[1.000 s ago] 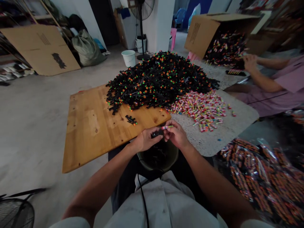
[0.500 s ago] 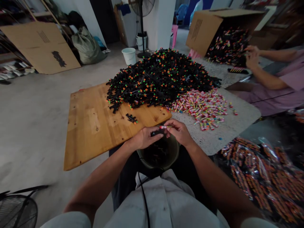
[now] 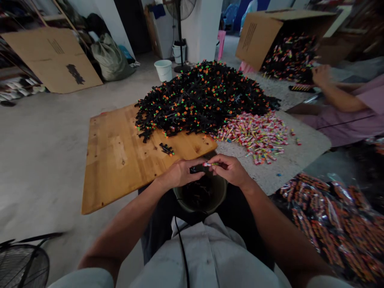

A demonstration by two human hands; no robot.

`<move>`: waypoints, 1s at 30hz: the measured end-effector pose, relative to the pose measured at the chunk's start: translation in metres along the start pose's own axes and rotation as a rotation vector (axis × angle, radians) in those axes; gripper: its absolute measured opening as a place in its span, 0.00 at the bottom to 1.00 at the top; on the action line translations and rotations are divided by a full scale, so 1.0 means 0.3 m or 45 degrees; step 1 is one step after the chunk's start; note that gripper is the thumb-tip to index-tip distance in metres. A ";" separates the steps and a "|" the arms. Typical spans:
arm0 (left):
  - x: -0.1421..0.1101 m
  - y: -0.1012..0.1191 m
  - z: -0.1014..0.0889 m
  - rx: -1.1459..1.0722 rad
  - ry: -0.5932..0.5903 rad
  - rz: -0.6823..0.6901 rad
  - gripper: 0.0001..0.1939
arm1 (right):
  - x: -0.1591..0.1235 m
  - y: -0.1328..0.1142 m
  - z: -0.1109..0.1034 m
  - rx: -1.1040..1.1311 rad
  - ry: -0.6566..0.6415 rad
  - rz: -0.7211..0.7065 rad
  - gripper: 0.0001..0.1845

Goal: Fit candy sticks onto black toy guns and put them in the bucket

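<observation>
Pink and white show on the small tube, which the right hand pinches between thumb and fingertips, over the far part of the bucket. The left hand appears closed on a dark piece, though shadow and the fingers hide most of its shape. I judge the step in hand to be bringing these 2 things together: the tube's reddish end points left, at the gap between the left thumb and fingers. Whether it touches the dark piece, I cannot tell. As I judge it, the next move calls for a steady left hand and a fine, level push or turn from the right fingertips.

Both forearms reach forward and inward from the sides, so the 2 hands meet in front of the body, just beyond the near edge of the wooden board. The left hand lies palm inward, thumb on the near side; the right wrist is slightly bent, fingers pointing left.

Past them lie a heap of black pieces with orange and green tips and, to its right, a pile of similar tubes on the speckled table.
</observation>
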State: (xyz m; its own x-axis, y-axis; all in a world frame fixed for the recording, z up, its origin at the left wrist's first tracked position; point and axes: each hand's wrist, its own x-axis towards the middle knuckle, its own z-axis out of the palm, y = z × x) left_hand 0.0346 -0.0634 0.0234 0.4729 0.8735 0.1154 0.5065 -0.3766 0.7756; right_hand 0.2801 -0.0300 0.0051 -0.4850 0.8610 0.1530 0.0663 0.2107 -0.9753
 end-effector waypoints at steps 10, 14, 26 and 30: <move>-0.008 -0.025 0.016 0.221 -0.015 0.003 0.20 | -0.007 0.010 0.012 0.113 -0.046 0.142 0.10; -0.016 -0.044 0.022 0.334 -0.002 0.134 0.19 | -0.018 -0.006 0.022 -0.002 -0.068 0.119 0.09; -0.044 -0.047 0.075 0.359 -0.266 -0.096 0.16 | -0.008 0.099 -0.014 0.272 -0.403 0.401 0.13; -0.056 -0.092 0.098 0.324 -0.379 -0.122 0.19 | -0.048 0.150 -0.010 0.176 -0.503 0.526 0.17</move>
State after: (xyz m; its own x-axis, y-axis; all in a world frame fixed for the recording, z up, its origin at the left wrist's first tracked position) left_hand 0.0339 -0.0768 -0.0181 0.5842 0.7949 -0.1639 0.7032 -0.3950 0.5912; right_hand 0.2925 -0.0316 -0.0405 -0.7329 0.6157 -0.2894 0.2175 -0.1909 -0.9572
